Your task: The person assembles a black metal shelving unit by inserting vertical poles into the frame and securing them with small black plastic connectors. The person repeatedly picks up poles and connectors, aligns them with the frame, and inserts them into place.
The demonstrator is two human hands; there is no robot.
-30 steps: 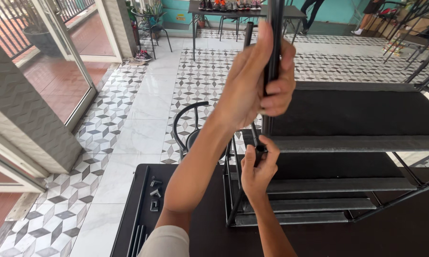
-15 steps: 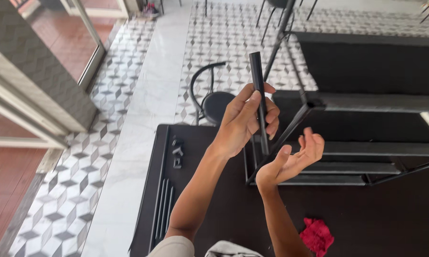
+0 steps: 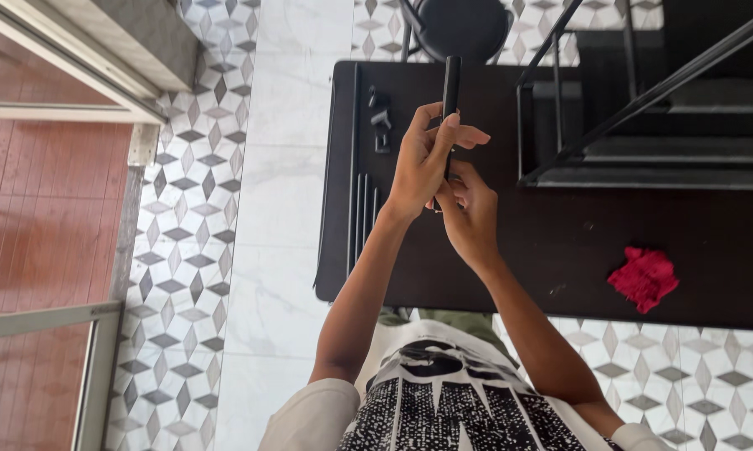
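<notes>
**Slim black bar, held over the bench's far-left part**

Held upright-ish above the dark bench (image 3: 560,250): a black bar (image 3: 451,83), gripped near its lower end. Left hand (image 3: 422,163) wrapped around it, thumb and fingers closed on the shaft. Right hand (image 3: 470,213) just nearer, fingers curled at the bar's bottom end, pinching something there; too small to tell what. Both hands touching each other around the same short stretch.

Risks, as judged from this view:

- Top-heavy hold. Most of the bar stood free beyond the left hand, so any loosening could have let it tip toward the black metal rack (image 3: 643,125) on the right.
- Small part at the lower end. Could have slipped from the right fingertips and vanished against the dark bench, or rolled off the near edge onto the patterned tile floor (image 3: 184,250).
- Loose fittings (image 3: 380,125) and thin rods (image 3: 364,217) lay near the left edge, just beside the left forearm; a sideways sweep could have knocked them off.
- Red cloth (image 3: 643,277) lay well apart to the right, out of harm's way.
</notes>
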